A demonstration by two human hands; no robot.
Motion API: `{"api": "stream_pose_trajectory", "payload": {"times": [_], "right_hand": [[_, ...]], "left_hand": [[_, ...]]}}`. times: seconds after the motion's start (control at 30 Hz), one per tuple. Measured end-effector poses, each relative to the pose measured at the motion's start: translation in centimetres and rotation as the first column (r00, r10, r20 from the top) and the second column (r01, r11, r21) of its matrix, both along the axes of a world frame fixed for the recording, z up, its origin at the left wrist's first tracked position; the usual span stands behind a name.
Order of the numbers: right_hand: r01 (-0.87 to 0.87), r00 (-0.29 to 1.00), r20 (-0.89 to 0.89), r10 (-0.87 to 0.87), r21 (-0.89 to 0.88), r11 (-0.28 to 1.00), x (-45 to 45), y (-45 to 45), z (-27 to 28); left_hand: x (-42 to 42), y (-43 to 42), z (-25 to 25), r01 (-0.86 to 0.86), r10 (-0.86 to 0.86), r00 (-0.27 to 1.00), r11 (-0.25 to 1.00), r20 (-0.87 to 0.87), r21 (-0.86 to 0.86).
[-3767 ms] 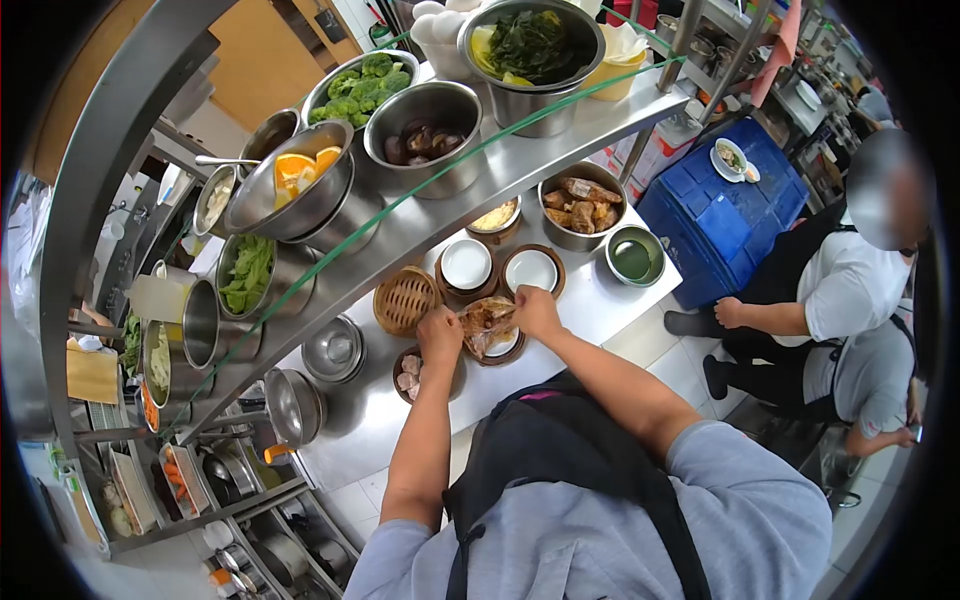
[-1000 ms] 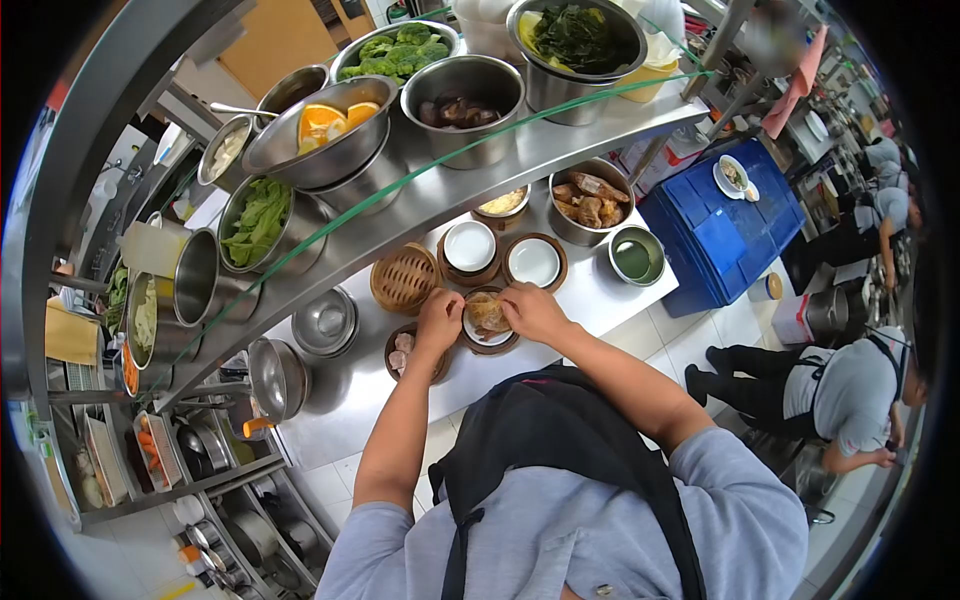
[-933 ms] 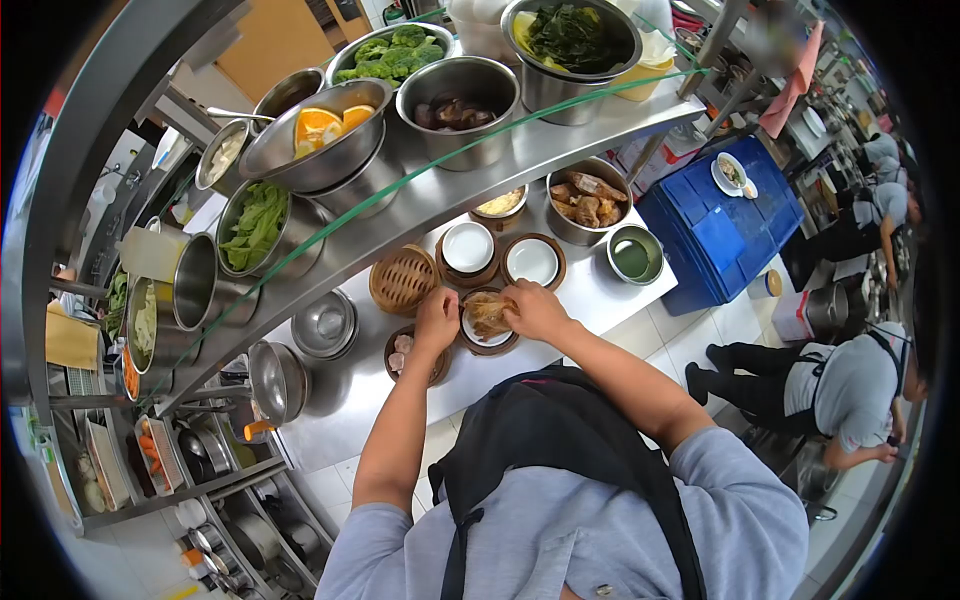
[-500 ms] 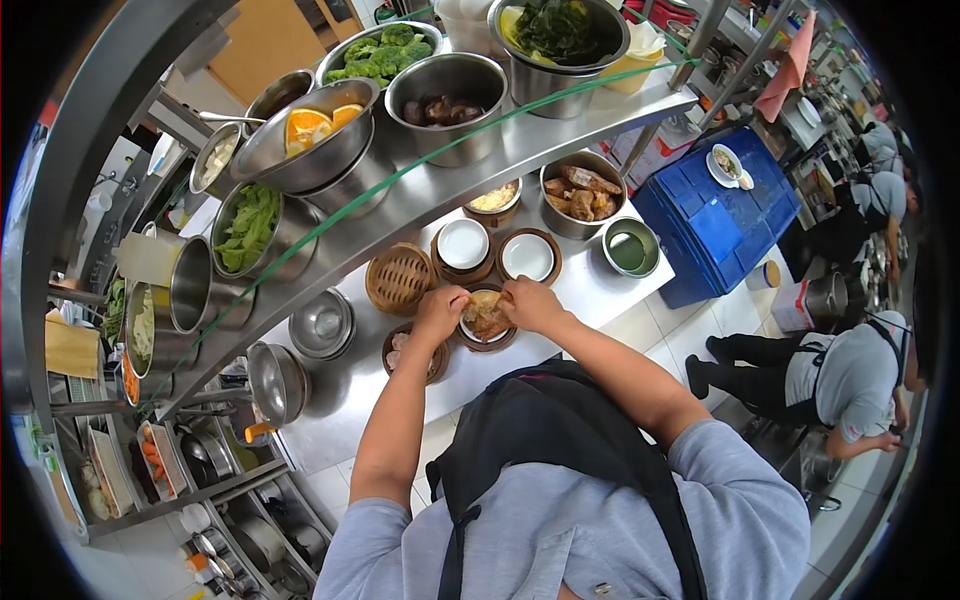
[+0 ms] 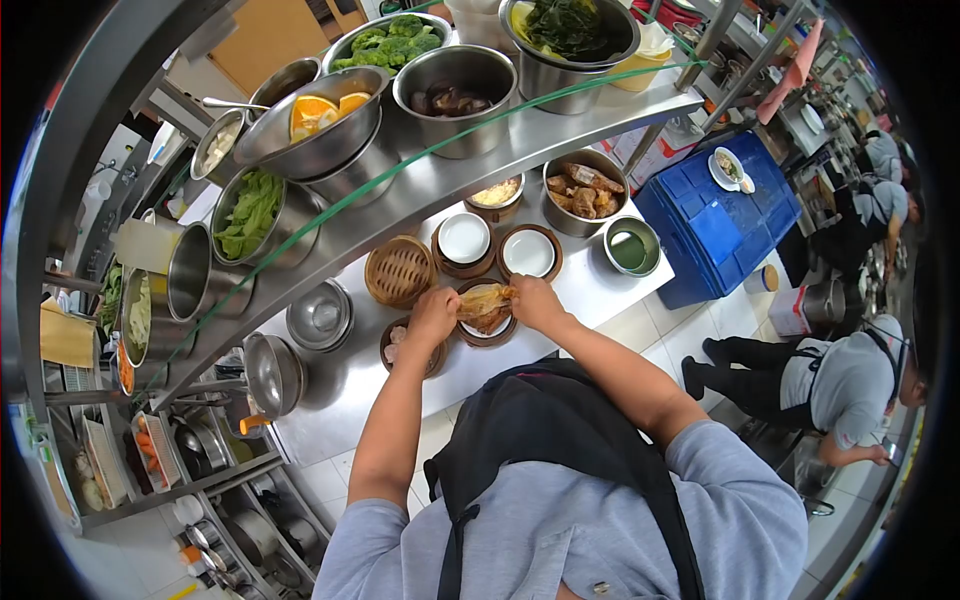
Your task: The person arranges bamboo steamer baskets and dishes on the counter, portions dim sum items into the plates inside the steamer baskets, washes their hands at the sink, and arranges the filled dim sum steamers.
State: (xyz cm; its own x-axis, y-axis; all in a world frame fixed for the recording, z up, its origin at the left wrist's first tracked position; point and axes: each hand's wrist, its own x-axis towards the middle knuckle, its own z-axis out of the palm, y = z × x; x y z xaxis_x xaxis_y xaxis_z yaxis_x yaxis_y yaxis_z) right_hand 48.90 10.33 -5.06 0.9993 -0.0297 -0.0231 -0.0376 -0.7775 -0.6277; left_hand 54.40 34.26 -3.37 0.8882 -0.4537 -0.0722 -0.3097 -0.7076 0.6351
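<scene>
My left hand [image 5: 436,316] and my right hand [image 5: 537,302] each pinch one end of a yellow-brown strip of food [image 5: 484,300], stretched between them. Below it, a small steamer basket [image 5: 487,344] holds a white dish with brown food in it, partly hidden by the strip and my hands. Another basket with pale, lumpy pieces [image 5: 396,345] sits beside my left wrist. Just beyond my hands are a slatted bamboo steamer [image 5: 400,271] and two white dishes, one round dish [image 5: 464,238] and one beside it [image 5: 529,254], in steamer baskets.
A steel pot of brown food pieces [image 5: 584,192] and a bowl of green liquid [image 5: 631,246] stand at the counter's far right. Overhead, a steel shelf [image 5: 430,190] carries several ingredient bowls. A blue bin [image 5: 690,230] stands right; a co-worker [image 5: 850,370] bends farther right.
My hands have drawn slightly apart, and the food between them now looks longer and pulled out. Both hands stay over the same basket. The co-worker's arm at right has shifted.
</scene>
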Motion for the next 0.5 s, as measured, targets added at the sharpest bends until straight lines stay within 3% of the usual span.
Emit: {"api": "stream_pose_trajectory", "payload": {"times": [0.1, 0.23, 0.33, 0.4, 0.5], "right_hand": [[-0.007, 0.999, 0.053, 0.002, 0.1, 0.995, 0.2, -0.1, 0.6], [-0.09, 0.986, 0.147, 0.075, 0.1, 0.991, 0.9, -0.5, 2.0], [-0.101, 0.992, 0.089, 0.094, 0.082, 0.991, 1.4, -0.4, 2.7], [-0.128, 0.982, -0.137, 0.13, 0.026, 0.991, 2.3, -0.5, 3.1], [-0.156, 0.985, -0.073, 0.157, 0.013, 0.988, 3.0, -0.8, 1.0]], "left_hand": [[0.1, -0.5, 0.4, -0.08, 0.082, 0.99, 0.996, -0.112, 0.028], [0.0, -0.4, 0.0, -0.052, 0.05, 0.998, 0.995, -0.027, -0.081], [0.7, -0.4, 0.2, 0.02, -0.02, 1.0, 0.999, -0.016, 0.034], [1.0, -0.6, 0.6, 0.056, -0.056, 0.998, 0.998, -0.023, 0.02], [1.6, -1.0, 0.9, 0.085, -0.088, 0.996, 0.992, -0.031, -0.093]]}}
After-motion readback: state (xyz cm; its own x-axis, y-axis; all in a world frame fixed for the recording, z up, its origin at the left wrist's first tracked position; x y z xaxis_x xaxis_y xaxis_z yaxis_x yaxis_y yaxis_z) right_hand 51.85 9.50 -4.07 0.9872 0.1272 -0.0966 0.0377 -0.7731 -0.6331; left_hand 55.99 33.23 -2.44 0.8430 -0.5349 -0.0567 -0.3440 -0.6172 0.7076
